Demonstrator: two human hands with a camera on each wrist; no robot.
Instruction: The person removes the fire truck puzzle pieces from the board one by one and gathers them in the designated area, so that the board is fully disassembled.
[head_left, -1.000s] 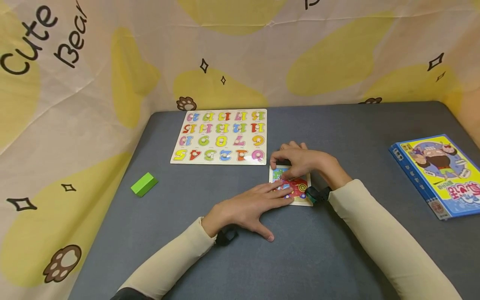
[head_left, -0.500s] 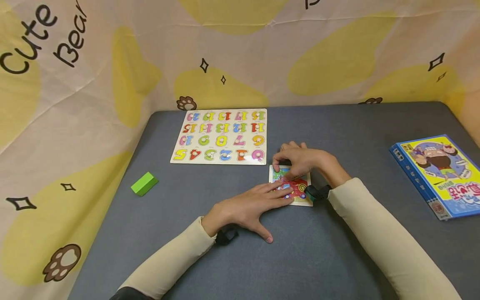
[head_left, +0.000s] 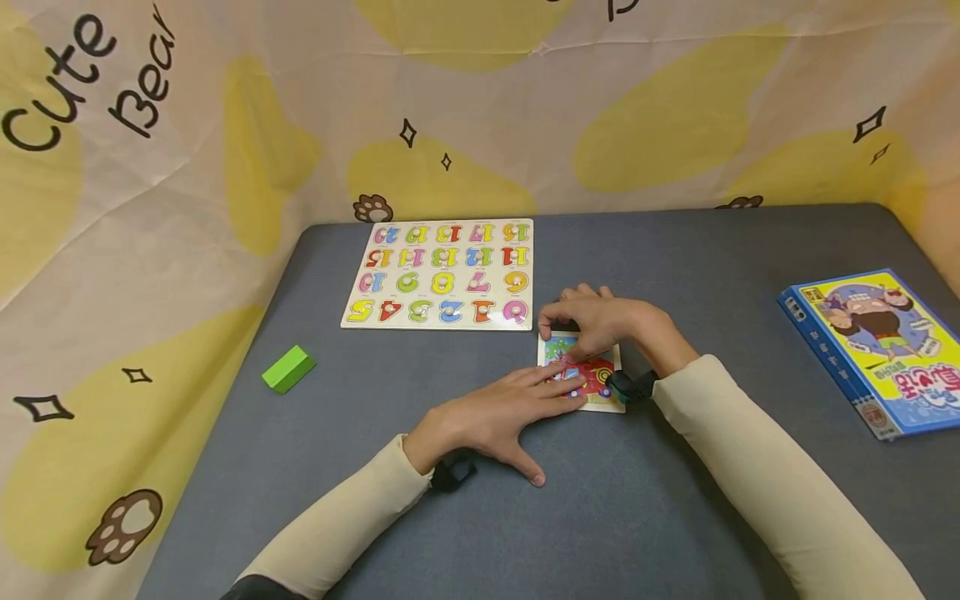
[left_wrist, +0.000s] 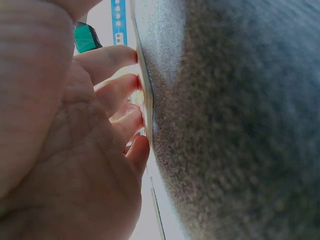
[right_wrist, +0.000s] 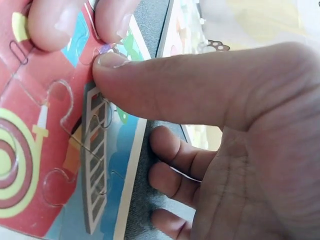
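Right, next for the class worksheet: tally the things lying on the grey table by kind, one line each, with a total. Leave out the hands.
Number board: 1
Picture puzzle: 1
Green block: 1
Blue-and-yellow box: 1
Total: 4

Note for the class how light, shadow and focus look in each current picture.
Head view: mostly even light, with a soft shadow on the dark gray tabletop along the right sleeve; left wrist view: the tabletop is blurred, and the area beyond the left hand is washed out; right wrist view: the fire-truck jigsaw is fairly crisp, the backdrop cloth pale and overexposed.
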